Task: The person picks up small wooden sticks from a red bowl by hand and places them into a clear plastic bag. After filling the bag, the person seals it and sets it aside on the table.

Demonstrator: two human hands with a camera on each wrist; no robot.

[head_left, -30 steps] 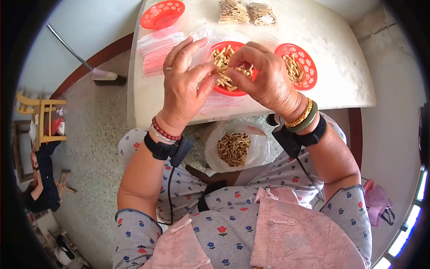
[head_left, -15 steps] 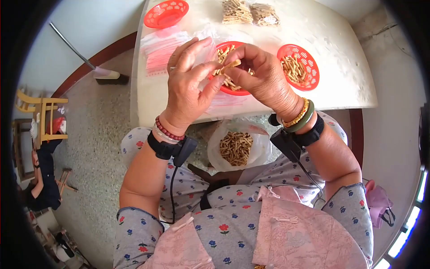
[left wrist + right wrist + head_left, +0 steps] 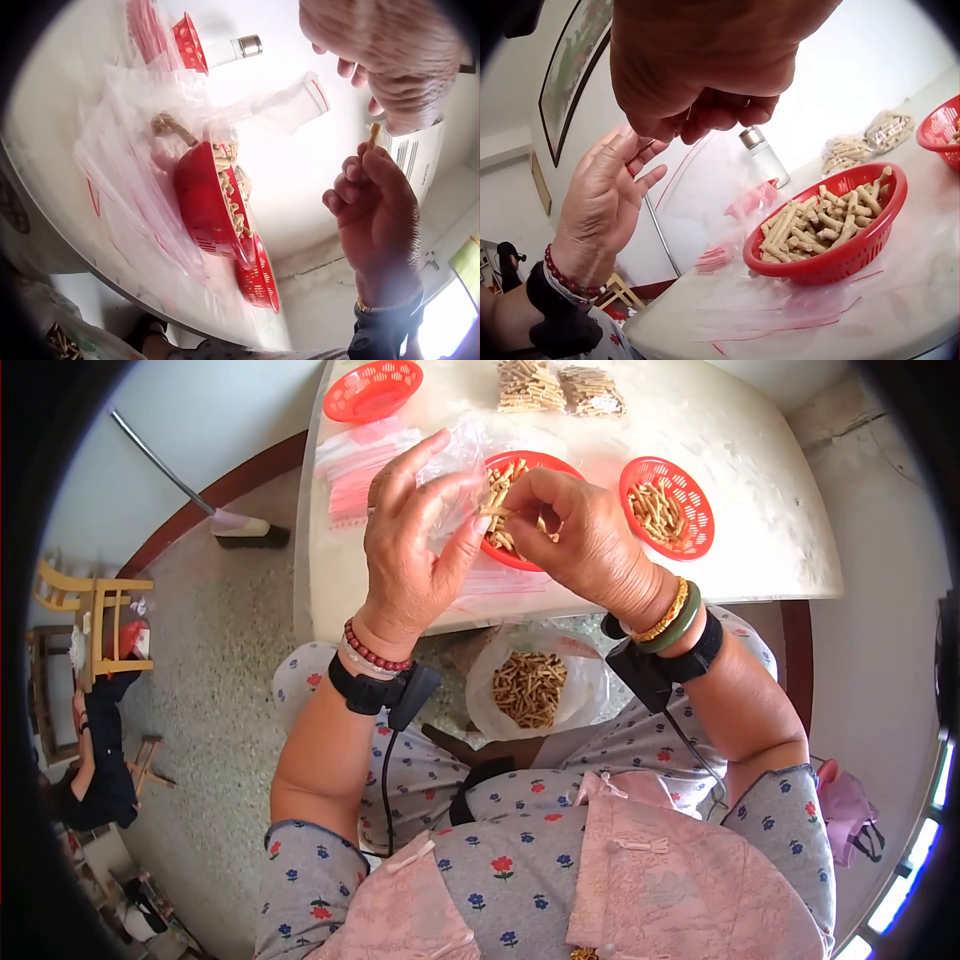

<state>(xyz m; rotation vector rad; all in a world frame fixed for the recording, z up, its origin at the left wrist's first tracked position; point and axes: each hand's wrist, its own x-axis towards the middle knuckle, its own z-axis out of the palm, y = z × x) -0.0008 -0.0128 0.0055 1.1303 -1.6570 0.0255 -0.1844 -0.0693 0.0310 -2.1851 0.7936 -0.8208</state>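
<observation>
My right hand [image 3: 605,545] pinches a short tan stick [image 3: 375,135] between thumb and fingers, above a red basket [image 3: 825,266] of similar sticks. Facing it, my left hand [image 3: 408,555] has bent fingers, its thumb close to the stick's end. A clear plastic bag [image 3: 285,109] with a red line near its mouth rises from the table to my left fingers, which seem to hold it; the grip itself is partly hidden. In the right wrist view the bag [image 3: 701,180] hangs beside the left fingertips.
Flat red-lined bags [image 3: 362,480] lie left of the basket, an empty red basket [image 3: 372,390] behind them. Two filled packs [image 3: 560,390] are at the back, another basket of sticks [image 3: 657,515] at right. An open sack of sticks [image 3: 528,690] stands below the table edge.
The stick in my right fingers has gone from tilted upward to nearly level, pointing at my left thumb. My left fingers have spread and shifted slightly left, with more of the bag showing behind them.
</observation>
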